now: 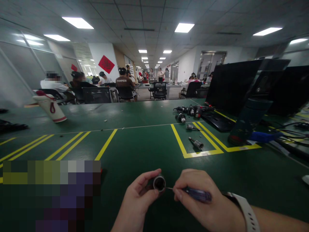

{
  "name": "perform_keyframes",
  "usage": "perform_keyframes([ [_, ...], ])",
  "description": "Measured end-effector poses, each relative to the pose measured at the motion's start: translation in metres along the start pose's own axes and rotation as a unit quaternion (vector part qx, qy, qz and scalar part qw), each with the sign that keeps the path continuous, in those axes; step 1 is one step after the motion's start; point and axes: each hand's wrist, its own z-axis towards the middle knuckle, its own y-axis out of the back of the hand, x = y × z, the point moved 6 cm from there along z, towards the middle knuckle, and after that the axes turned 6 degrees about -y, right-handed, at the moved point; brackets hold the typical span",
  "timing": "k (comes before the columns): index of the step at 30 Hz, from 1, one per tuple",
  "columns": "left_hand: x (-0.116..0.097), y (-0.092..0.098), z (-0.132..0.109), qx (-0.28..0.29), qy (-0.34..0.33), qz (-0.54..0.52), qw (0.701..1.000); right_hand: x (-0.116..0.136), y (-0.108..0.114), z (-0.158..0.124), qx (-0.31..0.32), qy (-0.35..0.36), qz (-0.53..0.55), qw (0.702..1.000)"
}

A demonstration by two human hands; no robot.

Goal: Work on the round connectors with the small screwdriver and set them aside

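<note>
Near the bottom centre, my left hand (141,196) grips a short metal cylinder (159,183) between thumb and fingers, its dark round opening facing me. My right hand (200,196) is closed around a screwdriver with a dark, purplish handle (199,194). The thin shaft points left, and its tip is at the right rim of the cylinder. Whether the tip goes inside is too small to tell. Beyond my hands, a metal part with a narrow stem (196,143) lies inside a yellow-taped area, and a similar smaller part (191,127) lies behind it.
Several dark and metal parts (182,117) lie farther back on the green table (140,145). At the right are a dark bottle (251,119), a blue object (265,136), cables and a black monitor (234,87). A pale cup (50,108) leans at left. People sit beyond.
</note>
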Motion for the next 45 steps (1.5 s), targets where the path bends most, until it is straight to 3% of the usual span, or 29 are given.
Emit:
perform_keyframes([
  [3, 0.004, 0.001, 0.003, 0.000, -0.009, 0.015, 1.000, -0.003, 0.012, 0.007, 0.000, -0.017, 0.038, 0.999],
  [5, 0.007, 0.004, 0.006, -0.003, -0.024, 0.035, 0.999, -0.018, 0.029, 0.018, -0.010, -0.072, 0.101, 0.992],
  [7, 0.010, 0.006, 0.011, -0.001, -0.039, 0.053, 0.998, -0.045, 0.059, 0.030, -0.081, -0.137, 0.166, 0.973],
  [11, 0.017, 0.009, 0.017, 0.011, -0.042, 0.066, 0.997, -0.111, 0.123, 0.046, -0.222, -0.211, 0.144, 0.941],
  [15, 0.018, 0.011, 0.019, 0.015, -0.044, 0.083, 0.995, -0.178, 0.157, 0.039, -0.290, -0.312, 0.094, 0.900],
  [19, 0.020, 0.012, 0.021, 0.019, -0.041, 0.095, 0.994, -0.219, 0.159, 0.026, -0.298, -0.367, 0.063, 0.879],
  [25, 0.023, 0.013, 0.023, 0.025, -0.049, 0.095, 0.994, -0.242, 0.152, 0.024, -0.271, -0.399, 0.047, 0.874],
  [38, 0.025, 0.014, 0.024, 0.021, -0.057, 0.103, 0.993, -0.248, 0.153, 0.021, -0.251, -0.463, 0.102, 0.844],
  [45, 0.030, 0.017, 0.027, 0.047, -0.057, 0.088, 0.993, -0.238, 0.135, 0.017, -0.266, -0.483, 0.207, 0.808],
])
